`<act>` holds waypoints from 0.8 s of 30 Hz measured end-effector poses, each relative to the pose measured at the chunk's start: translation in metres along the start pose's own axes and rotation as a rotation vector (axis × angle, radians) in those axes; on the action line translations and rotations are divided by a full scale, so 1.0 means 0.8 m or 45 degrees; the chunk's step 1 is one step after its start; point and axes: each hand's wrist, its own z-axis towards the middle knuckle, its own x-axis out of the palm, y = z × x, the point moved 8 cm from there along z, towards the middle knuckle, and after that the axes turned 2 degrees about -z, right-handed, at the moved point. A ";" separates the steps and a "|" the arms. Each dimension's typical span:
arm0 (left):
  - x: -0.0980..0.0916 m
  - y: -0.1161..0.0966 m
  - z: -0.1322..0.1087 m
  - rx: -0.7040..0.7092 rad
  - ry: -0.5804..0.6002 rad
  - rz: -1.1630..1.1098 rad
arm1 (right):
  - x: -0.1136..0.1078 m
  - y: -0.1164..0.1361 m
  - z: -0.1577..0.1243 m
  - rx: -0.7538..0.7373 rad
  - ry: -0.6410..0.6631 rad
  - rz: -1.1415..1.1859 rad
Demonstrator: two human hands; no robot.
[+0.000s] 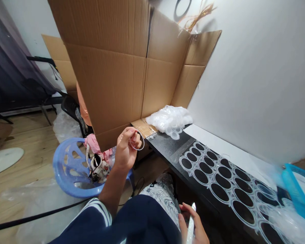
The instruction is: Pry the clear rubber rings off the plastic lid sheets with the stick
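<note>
Clear plastic shows in the thin ring (143, 142) that the left hand (127, 146) pinches between thumb and fingers, raised beside the near edge of the black desk (165, 145), in front of the tall cardboard (106, 74). Low over the lap, the right hand (195, 225) is closed around a slender white tool (191, 224), its tip pointing up. Across the desk lies a sheet of joined rings (234, 189) in 3 or more rows, with a heap of bagged rings (165, 117) at the far end and a blue basket (286, 184) to the right. A blue plastic chair (59, 166) stands at left.
</note>
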 end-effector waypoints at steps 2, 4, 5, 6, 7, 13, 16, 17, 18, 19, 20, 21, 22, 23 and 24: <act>0.005 0.028 -0.006 -0.098 0.027 0.023 | 0.000 0.016 0.004 -0.050 0.029 0.050; 0.015 0.082 -0.023 -0.312 0.097 0.046 | -0.006 0.044 0.010 -0.140 0.036 0.091; 0.022 0.117 -0.038 -0.456 0.144 0.054 | -0.013 0.060 0.014 -0.187 0.016 0.100; 0.029 0.153 -0.057 -0.613 0.194 0.057 | -0.022 0.075 0.019 -0.230 -0.021 0.100; 0.036 0.189 -0.080 -0.771 0.243 0.054 | -0.032 0.087 0.024 -0.247 -0.066 0.081; 0.073 0.330 -0.192 -1.320 0.398 0.003 | -0.089 0.075 0.053 0.036 -0.249 -0.132; 0.095 0.366 -0.219 -1.440 0.444 0.000 | -0.120 0.047 0.053 0.160 -0.348 -0.119; 0.103 0.375 -0.226 -1.465 0.460 0.008 | -0.131 0.040 0.053 0.186 -0.384 -0.116; 0.110 0.382 -0.234 -1.483 0.475 0.020 | -0.141 0.034 0.053 0.204 -0.417 -0.119; 0.116 0.389 -0.241 -1.494 0.488 0.033 | -0.150 0.031 0.053 0.213 -0.445 -0.132; 0.122 0.394 -0.248 -1.504 0.504 0.043 | -0.158 0.028 0.054 0.216 -0.464 -0.157; 0.128 0.399 -0.256 -1.518 0.526 0.050 | -0.165 0.027 0.055 0.214 -0.473 -0.196; 0.133 0.403 -0.264 -1.537 0.559 0.055 | -0.171 0.027 0.056 0.211 -0.473 -0.251; 0.138 0.407 -0.271 -1.554 0.598 0.059 | -0.176 0.027 0.058 0.203 -0.465 -0.318; 0.143 0.410 -0.277 -1.558 0.644 0.070 | -0.180 0.028 0.059 0.196 -0.456 -0.395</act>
